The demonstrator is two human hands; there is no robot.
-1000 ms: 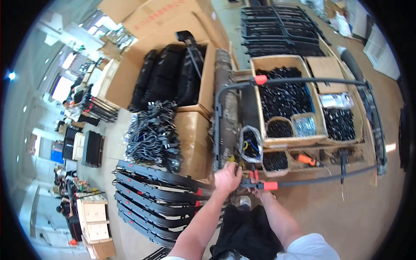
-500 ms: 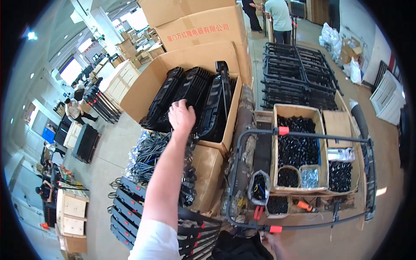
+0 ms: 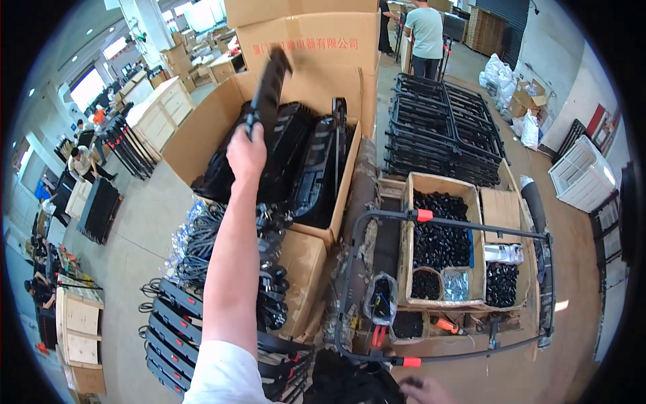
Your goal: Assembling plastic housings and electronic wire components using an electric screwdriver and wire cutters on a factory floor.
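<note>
My left hand is stretched out over the open cardboard box, closed on the near end of a long black plastic cover. That cover is raised and tilted, its far end blurred. Rows of similar black covers lie in the box. At the lower edge, my right hand is partly cut off and blurred, so its fingers do not show clearly. It is nearest to the lower bar of a dark tube frame with red clips, beside a black cloth-like shape.
Under the frame stands a parts box with small black pieces. Bundled cables and grey-black bars lie at the left. Stacked black frames stand beyond. An orange-handled tool lies near the parts box. Other people work farther off.
My left hand has taken hold of a black cover and lifted its far end above the others. My right hand has shifted down, away from the frame's lower bar. The view has turned slightly.
</note>
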